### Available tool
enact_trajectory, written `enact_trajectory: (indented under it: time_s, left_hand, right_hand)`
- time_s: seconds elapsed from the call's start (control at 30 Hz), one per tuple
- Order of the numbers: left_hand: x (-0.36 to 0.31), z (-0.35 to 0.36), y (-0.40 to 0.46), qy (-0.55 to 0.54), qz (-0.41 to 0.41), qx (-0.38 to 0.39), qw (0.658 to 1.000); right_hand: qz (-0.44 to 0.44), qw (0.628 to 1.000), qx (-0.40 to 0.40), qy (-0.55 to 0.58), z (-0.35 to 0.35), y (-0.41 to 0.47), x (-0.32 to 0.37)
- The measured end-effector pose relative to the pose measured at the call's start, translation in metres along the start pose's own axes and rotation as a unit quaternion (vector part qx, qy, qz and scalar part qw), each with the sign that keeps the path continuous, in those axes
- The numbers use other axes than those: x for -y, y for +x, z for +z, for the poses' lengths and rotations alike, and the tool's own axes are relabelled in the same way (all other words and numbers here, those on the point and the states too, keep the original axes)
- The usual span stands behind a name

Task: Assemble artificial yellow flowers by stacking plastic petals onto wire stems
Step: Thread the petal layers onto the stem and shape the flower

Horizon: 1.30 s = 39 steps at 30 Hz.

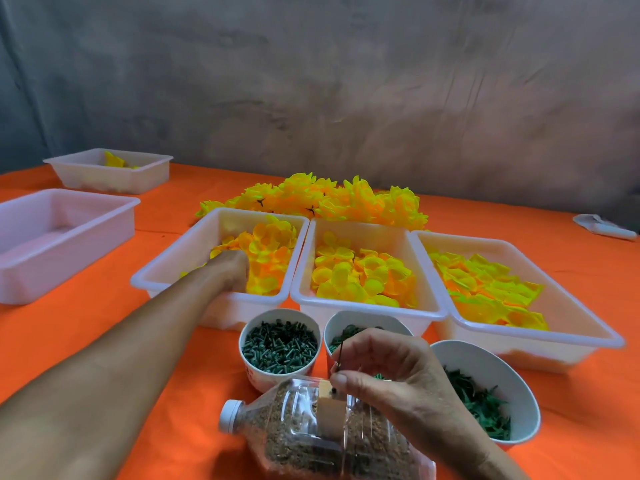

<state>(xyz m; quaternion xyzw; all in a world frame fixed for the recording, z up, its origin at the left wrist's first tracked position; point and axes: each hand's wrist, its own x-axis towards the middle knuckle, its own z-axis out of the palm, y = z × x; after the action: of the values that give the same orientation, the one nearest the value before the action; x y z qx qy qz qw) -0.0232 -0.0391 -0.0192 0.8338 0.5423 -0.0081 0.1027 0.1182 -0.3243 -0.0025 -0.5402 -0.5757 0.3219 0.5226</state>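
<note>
An orange tablecloth [588, 427] is spread across the frame. An empty white tray [52, 244] is seen at the left edge. A white crumpled item [604, 227] is seen at the right edge. A grey wall [346, 81] fills the upper frame.
</note>
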Motion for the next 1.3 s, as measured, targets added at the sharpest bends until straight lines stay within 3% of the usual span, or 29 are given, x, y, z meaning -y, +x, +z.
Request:
enact_trajectory:
  time_s: [0.13,0.23,0.47,0.6,0.7,1.0,1.2,1.3]
  left_hand:
    - [0.0,0.0,0.001,0.006,-0.004,0.016,1.0]
    - [0.004,0.0,0.0,-0.014,0.003,-0.022,1.0]
    - [0.013,-0.006,-0.003,-0.2,-0.005,-0.133,0.971]
    - [0.009,-0.014,-0.015,-0.454,-0.006,-0.125,0.882]
    - [-0.007,-0.022,-0.031,-0.558,0.033,-0.125,0.819]
    - [-0.063,-0.028,-0.095,-0.606,0.188,-0.127,0.762]
    - [-0.085,-0.031,-0.128,-0.568,0.273,-0.152,0.761]
    - [-0.09,-0.028,-0.137,-0.533,0.313,-0.171,0.767]
  right_hand:
    - [0.0,1.0,0.002,-0.004,0.0,-0.001,0.001]
    - [0.004,1.0,0.0,0.006,0.0,-0.001,-0.001]
    - [0.006,1.0,-0.002,0.005,0.001,-0.001,-0.004]
    - [0.014,0.999,-0.001,0.032,0.001,-0.001,-0.004]
    - [0.022,0.999,0.003,0.036,0.0,-0.001,-0.003]
    - [0.04,0.997,0.027,0.057,-0.013,-0.007,0.0]
    - [-0.006,0.988,-0.128,0.087,-0.027,0.012,0.017]
    - [0.001,0.984,-0.154,0.088,-0.021,0.029,0.026]
